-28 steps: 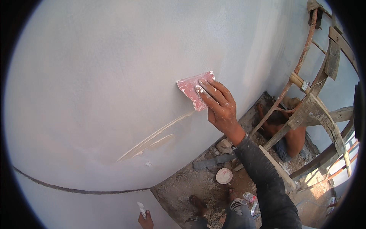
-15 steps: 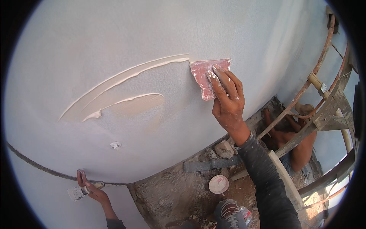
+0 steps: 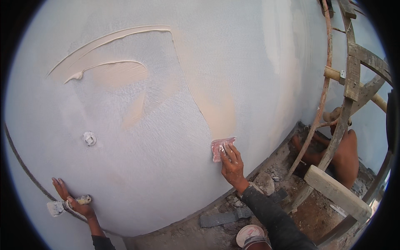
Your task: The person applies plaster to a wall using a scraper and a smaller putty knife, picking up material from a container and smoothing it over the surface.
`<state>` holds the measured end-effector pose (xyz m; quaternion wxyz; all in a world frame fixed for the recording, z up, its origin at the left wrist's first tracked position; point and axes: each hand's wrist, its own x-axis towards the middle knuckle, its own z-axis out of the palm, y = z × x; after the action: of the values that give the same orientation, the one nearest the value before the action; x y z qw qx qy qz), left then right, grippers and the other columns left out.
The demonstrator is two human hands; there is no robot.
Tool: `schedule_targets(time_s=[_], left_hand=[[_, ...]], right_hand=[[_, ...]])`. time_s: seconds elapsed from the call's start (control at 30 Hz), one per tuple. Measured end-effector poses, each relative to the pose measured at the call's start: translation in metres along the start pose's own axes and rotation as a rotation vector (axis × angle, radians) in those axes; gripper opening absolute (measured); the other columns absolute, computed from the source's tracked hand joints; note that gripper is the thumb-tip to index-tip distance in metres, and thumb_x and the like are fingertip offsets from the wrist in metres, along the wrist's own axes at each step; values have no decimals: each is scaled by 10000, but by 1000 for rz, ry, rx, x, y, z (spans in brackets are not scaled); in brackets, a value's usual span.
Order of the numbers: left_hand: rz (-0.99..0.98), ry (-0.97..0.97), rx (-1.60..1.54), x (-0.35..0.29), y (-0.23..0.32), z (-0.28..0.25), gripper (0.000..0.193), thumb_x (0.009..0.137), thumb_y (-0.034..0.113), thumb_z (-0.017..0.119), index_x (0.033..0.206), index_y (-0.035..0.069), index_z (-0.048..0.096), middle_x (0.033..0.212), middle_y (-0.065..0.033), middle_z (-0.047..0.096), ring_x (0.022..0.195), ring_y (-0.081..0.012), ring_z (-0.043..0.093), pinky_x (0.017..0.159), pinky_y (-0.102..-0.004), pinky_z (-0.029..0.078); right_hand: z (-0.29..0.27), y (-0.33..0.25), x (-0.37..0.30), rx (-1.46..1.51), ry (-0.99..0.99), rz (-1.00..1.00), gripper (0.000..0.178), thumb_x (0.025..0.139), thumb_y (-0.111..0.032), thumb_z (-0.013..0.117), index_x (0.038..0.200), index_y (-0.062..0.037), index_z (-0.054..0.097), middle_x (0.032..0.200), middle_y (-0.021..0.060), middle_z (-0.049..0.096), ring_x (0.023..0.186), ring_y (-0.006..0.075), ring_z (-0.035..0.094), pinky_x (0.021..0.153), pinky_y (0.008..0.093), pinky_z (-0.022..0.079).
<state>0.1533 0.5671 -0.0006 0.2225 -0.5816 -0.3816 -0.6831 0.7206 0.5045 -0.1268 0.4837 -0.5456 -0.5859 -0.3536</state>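
Observation:
My right hand presses a red, putty-smeared flat spreader against the pale grey wall. Above the spreader, a wide band of cream putty runs down to its top edge. Farther up and to the left, a curved ridge of putty and a thicker putty patch lie on the wall. At the lower left, my left hand holds a putty knife under the thumb, its blade white with putty. The fingers of that hand stretch up near the wall.
A small round wall fitting sits above my left hand. To the right stands a wooden scaffold, with a crouching person behind it. On the dirt floor lie a grey strip, a stone and a putty-filled round container.
My right hand has drawn the spreader down the wall, leaving a fresh putty band. The view has shifted, and my left hand still holds the putty knife.

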Motion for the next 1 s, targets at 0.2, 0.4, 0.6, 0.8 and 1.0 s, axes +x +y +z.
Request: schedule_targets(time_s=[0.2,0.4,0.6,0.8,1.0], left_hand=[[42,55,-1,-9,-19,4,629,1123,331,258,1566,-59,475,1709,-198,366,1589,-361,315,1318,-495,180],[42,53,-30,-9,-17,14,610,1123,314,280,1557,-65,481,1689,-213,392,1575,-373,334,1312,-495,192],[57,34,-39,-9,-15,10,591,1124,298,302,1547,-71,487,1669,-227,417,1561,-385,353,1305,-496,205],[111,46,-37,-14,-29,17,572,1124,282,324,1537,-77,493,1649,-242,443,1547,-398,371,1298,-497,217],[238,84,53,-5,-66,5,554,1124,265,347,1528,-82,499,1628,-256,468,1533,-410,390,1291,-497,230]], right_hand=[[-33,-29,-19,287,154,497,427,989,24,598,1414,47,630,1335,263,689,1213,428,685,1013,461,557],[-82,24,145,107,353,284,428,997,38,586,1408,-51,664,1322,174,728,1212,351,689,1016,423,559],[-92,25,221,-63,143,-188,538,896,77,652,1390,-132,687,1323,69,726,1216,316,670,1018,417,587],[-40,2,-4,79,-13,111,607,807,132,669,1380,-67,688,1361,134,689,1258,374,644,1039,446,578],[-21,-35,-124,279,-182,268,585,832,134,644,1369,-89,705,1373,126,696,1319,363,618,1096,458,547]])
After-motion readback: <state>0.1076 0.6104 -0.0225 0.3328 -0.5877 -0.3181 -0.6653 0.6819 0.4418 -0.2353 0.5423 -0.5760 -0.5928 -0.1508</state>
